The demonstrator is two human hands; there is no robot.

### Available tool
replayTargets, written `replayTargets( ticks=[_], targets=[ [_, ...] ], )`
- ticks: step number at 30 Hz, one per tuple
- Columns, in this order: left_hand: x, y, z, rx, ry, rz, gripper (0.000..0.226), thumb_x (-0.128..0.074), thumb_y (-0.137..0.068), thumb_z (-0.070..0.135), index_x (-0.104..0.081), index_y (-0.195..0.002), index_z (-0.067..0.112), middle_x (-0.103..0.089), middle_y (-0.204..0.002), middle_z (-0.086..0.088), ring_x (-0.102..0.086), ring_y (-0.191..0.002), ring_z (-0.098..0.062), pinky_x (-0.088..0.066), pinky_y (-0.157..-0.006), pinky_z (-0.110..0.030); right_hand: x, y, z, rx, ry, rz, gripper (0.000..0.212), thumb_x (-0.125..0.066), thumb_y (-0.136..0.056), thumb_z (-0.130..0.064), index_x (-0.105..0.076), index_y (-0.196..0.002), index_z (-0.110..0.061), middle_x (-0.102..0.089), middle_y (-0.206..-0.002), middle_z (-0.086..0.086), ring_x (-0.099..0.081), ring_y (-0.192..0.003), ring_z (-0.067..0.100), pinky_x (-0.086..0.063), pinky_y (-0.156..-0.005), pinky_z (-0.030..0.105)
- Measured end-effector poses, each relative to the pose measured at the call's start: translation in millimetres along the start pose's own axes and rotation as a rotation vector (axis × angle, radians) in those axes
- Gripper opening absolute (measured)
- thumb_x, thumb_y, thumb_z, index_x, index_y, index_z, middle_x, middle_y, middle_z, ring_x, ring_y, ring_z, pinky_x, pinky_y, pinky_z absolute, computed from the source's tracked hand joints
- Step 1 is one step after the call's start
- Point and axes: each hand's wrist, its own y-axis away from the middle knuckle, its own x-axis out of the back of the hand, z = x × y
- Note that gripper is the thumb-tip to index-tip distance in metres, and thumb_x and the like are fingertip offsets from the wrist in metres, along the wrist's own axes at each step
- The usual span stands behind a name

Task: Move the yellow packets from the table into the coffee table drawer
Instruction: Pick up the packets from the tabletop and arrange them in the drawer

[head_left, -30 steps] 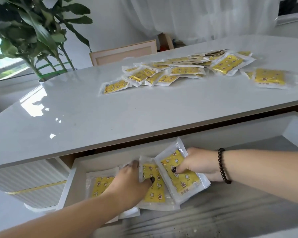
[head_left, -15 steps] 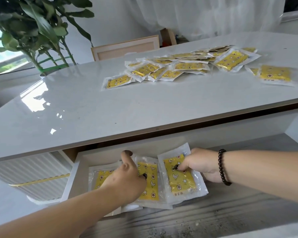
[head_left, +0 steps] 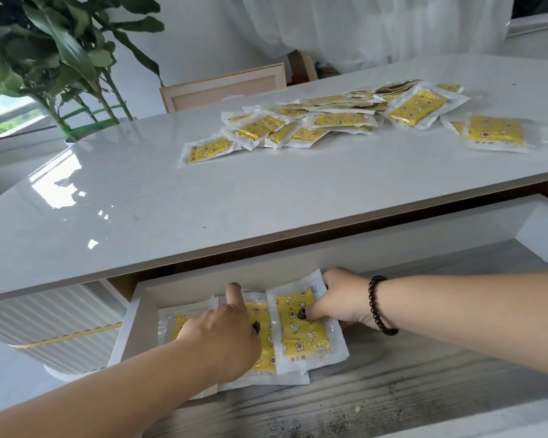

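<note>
Three yellow plastic-wrapped packets lie in the left near corner of the open white coffee table drawer (head_left: 146, 308), side by side and overlapping at their clear edges. The right hand (head_left: 339, 303) pinches the rightmost packet (head_left: 301, 330), thumb on its printed face and fingers curled behind its far edge. The left hand (head_left: 222, 330) rests on the middle packet (head_left: 263, 339), forefinger stretched toward the drawer's back wall and thumb pressing the wrapper; how its other fingers lie I cannot tell. The leftmost packet (head_left: 178, 327) shows only partly beyond that hand.

The step in hand looks like squaring the packets into a neat row. To do it well, the left hand should hold the middle packet flat so it does not slide, while the right eases its packet down until both long edges run parallel. These wrappers look slick and soft, so a light touch near the edges will likely serve better than a hard squeeze, which could crease them or drag the neighbour along. Packing snugly toward the corner would leave the grey wood-grain drawer floor (head_left: 424, 358) free for the rest.

Most of the work remains: a scattered heap of yellow packets (head_left: 326, 121) sits on the glossy pale-grey tabletop (head_left: 140, 200), with one separate packet (head_left: 495, 132) toward the right edge.
</note>
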Motion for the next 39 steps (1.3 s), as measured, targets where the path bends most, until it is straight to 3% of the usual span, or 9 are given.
replayTargets(
  ticks=[6, 10, 13, 17, 21, 27, 33, 36, 39],
  targets=[
    [-2, -1, -3, -0.022, -0.017, 0.011, 0.041, -0.032, -0.097, 0.032, -0.018, -0.132, 0.016, -0.063, -0.079, 0.003, -0.061, -0.067, -0.016, -0.047, -0.061, -0.029, 3, 4, -18, -0.03, 0.387, 0.02, 0.034, -0.079, -0.074, -0.031, -0.056, -0.084, -0.008, -0.057, -0.075, 0.004, -0.06, -0.059, 0.019, -0.058, -0.057, 0.029],
    [-4, -4, -5, -0.023, -0.028, -0.001, 0.034, -0.033, -0.096, 0.029, -0.023, -0.124, 0.012, -0.062, -0.079, 0.0, -0.057, -0.061, -0.014, -0.044, -0.055, -0.027, 2, 7, -22, -0.05, 0.502, 0.013, 0.046, -0.076, -0.076, -0.037, -0.056, -0.1, -0.004, -0.064, -0.093, 0.01, -0.072, -0.071, 0.027, -0.061, -0.061, 0.038],
    [-5, -6, -5, -0.033, -0.02, -0.028, 0.027, -0.032, -0.095, 0.024, -0.028, -0.119, 0.01, -0.057, -0.09, -0.003, -0.055, -0.058, -0.013, -0.042, -0.051, -0.026, 5, 11, -22, 0.022, 0.681, 0.058, 0.046, -0.071, -0.078, -0.045, -0.062, -0.097, -0.005, -0.065, -0.081, 0.004, -0.065, -0.059, 0.02, -0.053, -0.054, 0.027],
    [-7, -6, -2, -0.051, 0.046, -0.057, 0.029, -0.034, -0.099, 0.021, -0.032, -0.123, 0.006, -0.052, -0.1, -0.005, -0.062, -0.066, -0.015, -0.045, -0.052, -0.025, 6, 17, -23, 0.143, 0.869, 0.142, 0.049, -0.064, -0.079, -0.054, -0.059, -0.098, -0.009, -0.061, -0.085, 0.001, -0.058, -0.072, 0.017, -0.044, -0.052, 0.021],
    [-2, -1, 1, -0.09, 0.067, 0.025, 0.035, -0.036, -0.099, 0.02, -0.034, -0.132, 0.009, -0.051, -0.089, -0.004, -0.056, -0.064, -0.012, -0.041, -0.053, -0.022, 5, 26, -25, 0.173, 0.964, 0.179, 0.046, -0.056, -0.085, -0.051, -0.05, -0.106, -0.011, -0.048, -0.077, -0.002, -0.052, -0.072, 0.017, -0.038, -0.047, 0.021],
    [23, 6, 1, -0.022, -0.031, -0.034, 0.027, -0.034, -0.101, 0.02, -0.042, -0.12, 0.003, -0.056, -0.107, -0.009, -0.067, -0.087, -0.025, -0.057, -0.076, -0.036, 15, 43, -27, 0.142, 1.039, 0.141, 0.034, -0.051, -0.088, -0.039, -0.057, -0.103, -0.01, -0.061, -0.092, 0.004, -0.059, -0.078, 0.02, -0.049, -0.06, 0.025],
    [58, 30, -5, -0.056, -0.199, 0.147, 0.03, -0.033, -0.101, 0.038, -0.047, -0.115, 0.015, -0.053, -0.082, 0.004, -0.058, -0.075, -0.018, -0.045, -0.059, -0.028, 25, 86, -38, 0.173, 1.169, 0.162, 0.026, -0.049, -0.093, -0.035, -0.057, -0.087, -0.01, -0.051, -0.072, 0.001, -0.047, -0.057, 0.014, -0.036, -0.045, 0.019],
    [75, 49, -1, -0.06, -0.223, 0.192, 0.031, -0.035, -0.1, 0.037, -0.048, -0.119, 0.016, -0.055, -0.09, 0.002, -0.057, -0.078, -0.018, -0.047, -0.063, -0.028, 29, 109, -48, 0.198, 1.144, 0.215, 0.026, -0.051, -0.09, -0.029, -0.05, -0.072, -0.011, -0.047, -0.066, 0.001, -0.042, -0.05, 0.013, -0.032, -0.043, 0.018],
    [88, 68, 3, -0.085, -0.222, 0.258, 0.029, -0.038, -0.099, 0.035, -0.052, -0.115, 0.016, -0.054, -0.093, 0.002, -0.056, -0.081, -0.019, -0.044, -0.064, -0.029, 35, 129, -57, 0.237, 1.098, 0.297, 0.017, -0.052, -0.084, -0.026, -0.056, -0.076, -0.011, -0.058, -0.075, 0.003, -0.05, -0.056, 0.017, -0.04, -0.049, 0.02]
  ],
)
